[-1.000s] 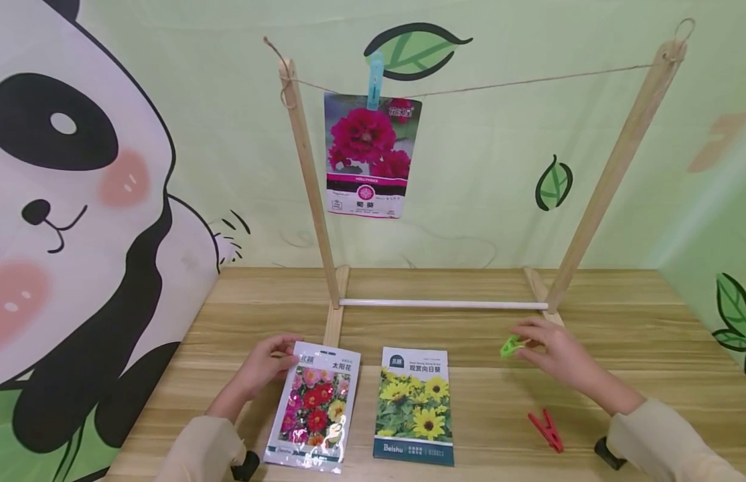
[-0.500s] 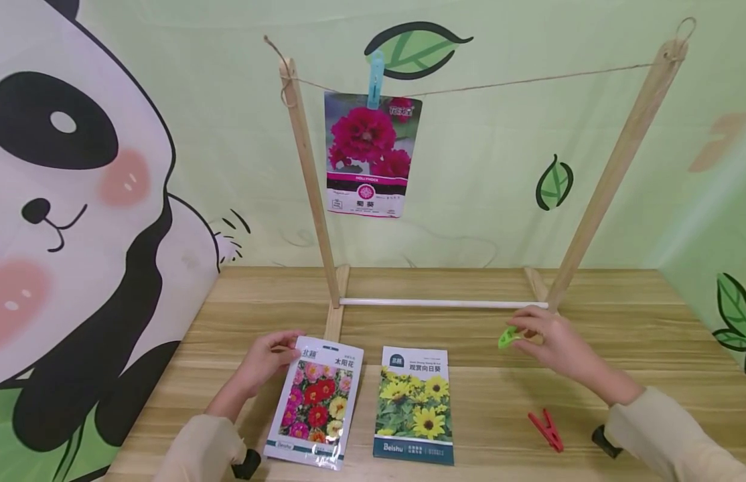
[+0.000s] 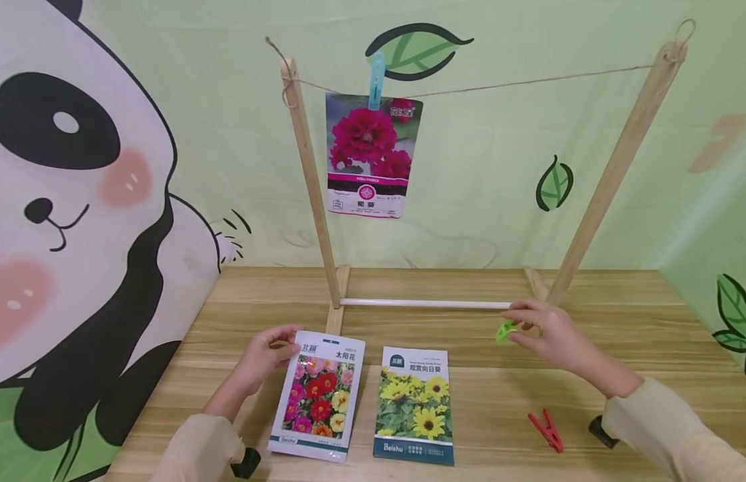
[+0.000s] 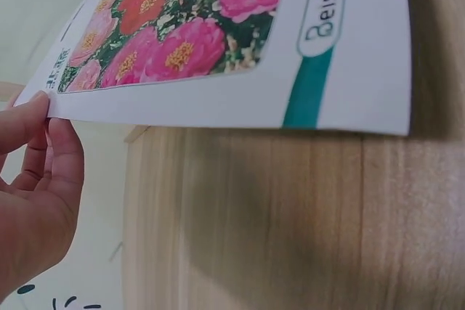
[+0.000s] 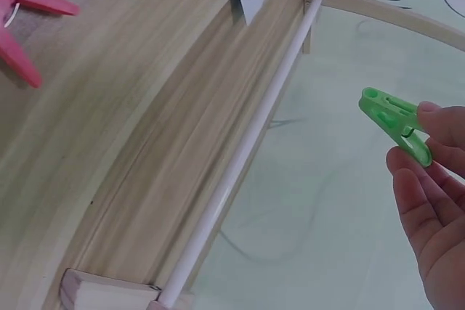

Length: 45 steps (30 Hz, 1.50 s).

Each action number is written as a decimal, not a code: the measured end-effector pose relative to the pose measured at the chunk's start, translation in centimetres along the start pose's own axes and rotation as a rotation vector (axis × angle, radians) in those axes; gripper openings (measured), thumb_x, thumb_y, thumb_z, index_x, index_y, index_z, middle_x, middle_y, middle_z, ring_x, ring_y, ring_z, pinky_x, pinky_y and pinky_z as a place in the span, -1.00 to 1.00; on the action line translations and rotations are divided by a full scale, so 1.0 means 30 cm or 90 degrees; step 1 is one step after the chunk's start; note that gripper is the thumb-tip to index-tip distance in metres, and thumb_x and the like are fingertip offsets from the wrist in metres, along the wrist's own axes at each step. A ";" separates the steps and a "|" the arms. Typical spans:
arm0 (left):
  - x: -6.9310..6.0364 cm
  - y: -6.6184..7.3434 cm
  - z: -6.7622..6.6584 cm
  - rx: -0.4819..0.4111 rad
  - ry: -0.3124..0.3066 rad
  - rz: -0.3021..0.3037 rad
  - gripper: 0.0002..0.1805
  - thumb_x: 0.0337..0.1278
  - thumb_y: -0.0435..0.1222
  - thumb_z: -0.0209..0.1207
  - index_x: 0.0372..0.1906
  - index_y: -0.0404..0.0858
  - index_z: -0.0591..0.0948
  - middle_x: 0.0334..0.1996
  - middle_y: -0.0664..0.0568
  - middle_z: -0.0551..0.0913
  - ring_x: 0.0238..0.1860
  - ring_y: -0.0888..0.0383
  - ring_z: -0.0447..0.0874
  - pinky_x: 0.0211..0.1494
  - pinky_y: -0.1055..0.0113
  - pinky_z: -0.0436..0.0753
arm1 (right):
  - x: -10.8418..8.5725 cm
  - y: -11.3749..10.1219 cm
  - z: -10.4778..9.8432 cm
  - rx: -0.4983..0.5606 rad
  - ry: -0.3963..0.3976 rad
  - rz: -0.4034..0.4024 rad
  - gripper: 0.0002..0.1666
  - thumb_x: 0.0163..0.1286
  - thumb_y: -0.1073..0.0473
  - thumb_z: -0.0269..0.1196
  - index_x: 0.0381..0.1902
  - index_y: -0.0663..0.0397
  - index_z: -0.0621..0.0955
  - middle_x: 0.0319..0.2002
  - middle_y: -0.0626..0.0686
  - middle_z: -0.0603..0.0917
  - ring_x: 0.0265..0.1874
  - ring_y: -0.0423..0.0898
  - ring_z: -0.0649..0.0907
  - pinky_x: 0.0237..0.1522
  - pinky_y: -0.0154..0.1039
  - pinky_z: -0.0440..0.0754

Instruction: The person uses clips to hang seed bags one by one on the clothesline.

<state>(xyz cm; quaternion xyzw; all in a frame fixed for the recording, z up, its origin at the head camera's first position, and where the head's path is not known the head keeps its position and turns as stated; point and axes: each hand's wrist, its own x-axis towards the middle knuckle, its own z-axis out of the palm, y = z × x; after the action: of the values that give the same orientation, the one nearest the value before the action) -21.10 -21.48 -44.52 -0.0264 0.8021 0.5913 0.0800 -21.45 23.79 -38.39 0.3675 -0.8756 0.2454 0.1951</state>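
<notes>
My left hand [image 3: 269,358] pinches the upper left corner of a white seed packet [image 3: 319,395] printed with red, pink and yellow flowers. In the left wrist view the packet [image 4: 218,99] is tilted, its near edge raised off the wood. My right hand [image 3: 550,335] holds a green clothespin [image 3: 504,331] between thumb and fingers, above the table. The right wrist view shows that clothespin [image 5: 392,121] gripped by its handle end. Between the hands lies a sunflower seed packet [image 3: 414,405]. A red clothespin [image 3: 546,430] lies near my right wrist.
A wooden frame [image 3: 617,174] with a white crossbar [image 3: 421,304] stands at the back. Along its top runs a string [image 3: 530,81], where a blue clothespin [image 3: 376,84] holds a hollyhock packet [image 3: 369,161]. A printed cloth wall [image 3: 475,167] rises behind the table [image 3: 481,381].
The flower packet in my left hand has risen slightly and shifted a little right. My right hand, with the green clothespin, has moved slightly up and left.
</notes>
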 end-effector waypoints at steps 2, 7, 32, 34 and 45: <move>-0.001 0.006 -0.001 -0.004 0.000 0.003 -0.61 0.11 -0.45 0.03 0.10 -0.37 0.41 -0.22 -0.09 0.39 -0.27 0.15 0.52 -0.23 0.30 0.58 | 0.005 -0.002 -0.002 -0.001 0.004 -0.007 -0.61 -0.19 0.46 0.37 -0.28 0.33 0.61 -0.29 0.19 0.59 -0.54 -0.08 0.60 -0.55 -0.36 0.57; -0.003 0.018 -0.005 -0.003 -0.005 0.014 -0.63 0.11 -0.44 0.03 0.08 -0.35 0.42 -0.23 -0.06 0.40 -0.26 0.16 0.52 -0.22 0.33 0.58 | 0.017 -0.005 -0.005 -0.007 0.014 -0.013 -0.61 -0.22 0.47 0.37 -0.29 0.33 0.61 -0.30 0.18 0.59 -0.54 -0.09 0.60 -0.55 -0.36 0.57; -0.009 0.064 -0.008 -0.018 -0.027 0.058 -0.70 0.14 -0.43 0.01 0.01 -0.30 0.37 -0.22 -0.08 0.37 -0.25 0.09 0.49 -0.21 0.25 0.58 | 0.059 -0.027 -0.031 -0.017 0.018 -0.006 -0.64 -0.20 0.43 0.38 -0.32 0.30 0.62 -0.27 0.17 0.59 -0.52 -0.13 0.58 -0.53 -0.34 0.57; -0.009 0.067 -0.009 -0.022 -0.027 0.060 -0.70 0.14 -0.43 0.00 0.01 -0.31 0.36 -0.22 -0.08 0.37 -0.24 0.09 0.48 -0.20 0.24 0.58 | 0.062 -0.027 -0.031 -0.019 0.017 -0.008 -0.63 -0.20 0.43 0.39 -0.31 0.30 0.61 -0.27 0.17 0.59 -0.51 -0.14 0.58 -0.52 -0.35 0.58; -0.010 0.107 -0.006 -0.027 -0.017 0.082 -0.69 0.15 -0.42 0.00 0.02 -0.33 0.36 -0.24 -0.03 0.39 -0.24 0.15 0.50 -0.19 0.27 0.58 | 0.091 -0.031 -0.034 -0.001 0.053 -0.054 -0.55 -0.27 0.47 0.40 -0.30 0.27 0.58 -0.29 0.08 0.58 -0.48 -0.15 0.57 -0.48 -0.46 0.55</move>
<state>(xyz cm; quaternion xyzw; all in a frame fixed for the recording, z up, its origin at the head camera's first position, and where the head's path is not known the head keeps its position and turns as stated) -21.26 -20.70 -41.40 0.0316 0.7883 0.6122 0.0521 -22.38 22.30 -35.88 0.3937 -0.8504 0.2514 0.2421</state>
